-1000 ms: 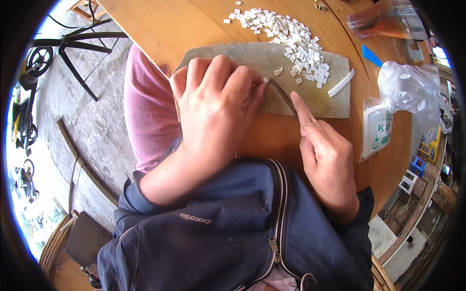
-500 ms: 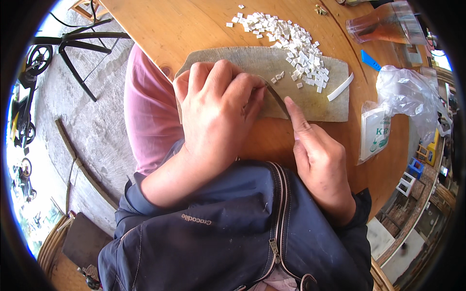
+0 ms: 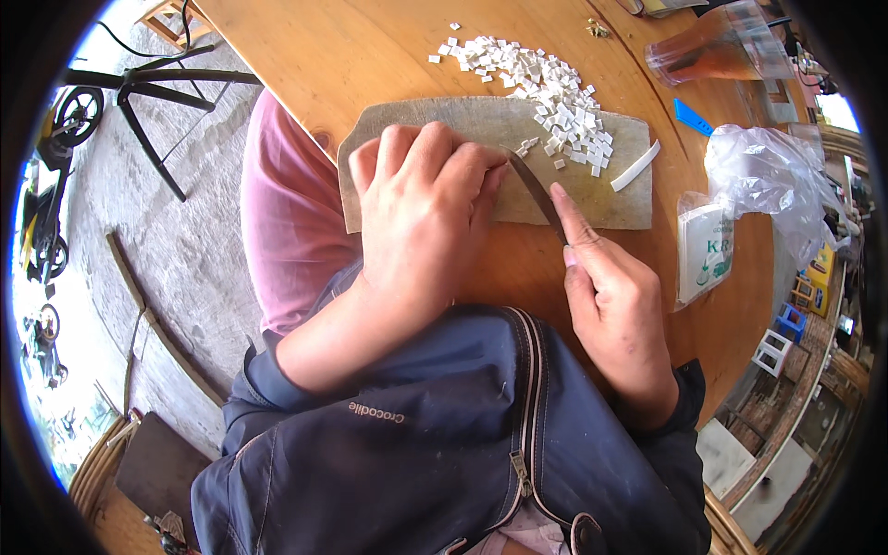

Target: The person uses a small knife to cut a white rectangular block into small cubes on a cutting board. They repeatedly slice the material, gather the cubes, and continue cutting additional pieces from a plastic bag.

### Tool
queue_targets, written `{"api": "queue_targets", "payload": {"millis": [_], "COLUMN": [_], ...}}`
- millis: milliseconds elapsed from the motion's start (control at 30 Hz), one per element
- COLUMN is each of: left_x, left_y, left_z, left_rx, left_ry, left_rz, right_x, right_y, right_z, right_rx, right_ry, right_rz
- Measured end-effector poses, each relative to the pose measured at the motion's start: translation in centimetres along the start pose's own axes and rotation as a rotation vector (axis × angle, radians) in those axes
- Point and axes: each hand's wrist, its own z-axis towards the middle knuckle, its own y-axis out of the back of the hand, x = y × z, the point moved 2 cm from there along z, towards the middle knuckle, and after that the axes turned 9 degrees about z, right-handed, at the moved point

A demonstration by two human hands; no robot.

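Note:
A worn grey cutting board (image 3: 592, 205) lies at the near edge of the wooden table. My right hand (image 3: 612, 298) grips a dark-bladed knife (image 3: 536, 191), its index finger stretched along the blade. The handle is hidden in my palm. The blade's tip end meets the fingers of my left hand (image 3: 416, 203), which is closed and pressed down over the board; what it pinches is out of sight beneath it. A few small white pieces (image 3: 527, 146) lie by the blade tip. Farther right rests a curved white strip (image 3: 635, 167).
A heap of small white squares (image 3: 555, 97) spreads from the board onto the table (image 3: 342, 51). At the right are a glass of brown drink (image 3: 708, 51), a blue plastic piece (image 3: 692, 117), a clear plastic bag (image 3: 768, 176) and a white packet (image 3: 705, 250). Black metal legs (image 3: 148, 85) stand on the floor left.
More of the knife blade shows between my hands, and my right hand sits slightly farther back from the left. The whole view has shifted a little.

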Motion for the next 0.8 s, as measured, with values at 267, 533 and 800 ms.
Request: {"api": "queue_targets", "payload": {"millis": [267, 533, 800], "left_x": [1.6, 1.1, 0.7], "left_y": [1.8, 0.7, 0.3], "left_z": [0.4, 0.0, 0.3], "left_rx": [-0.088, 0.051, 0.038], "left_ry": [0.222, 0.097, 0.071], "left_rz": [-0.241, -0.067, -0.041], "right_x": [0.2, -0.1, 0.1], "right_y": [-1.1, -0.6, -0.8], "right_z": [0.0, 0.2, 0.1], "right_rx": [0.019, -0.034, -0.012], "right_ry": [0.029, 0.021, 0.005], "right_rz": [-0.003, 0.003, 0.009]}}
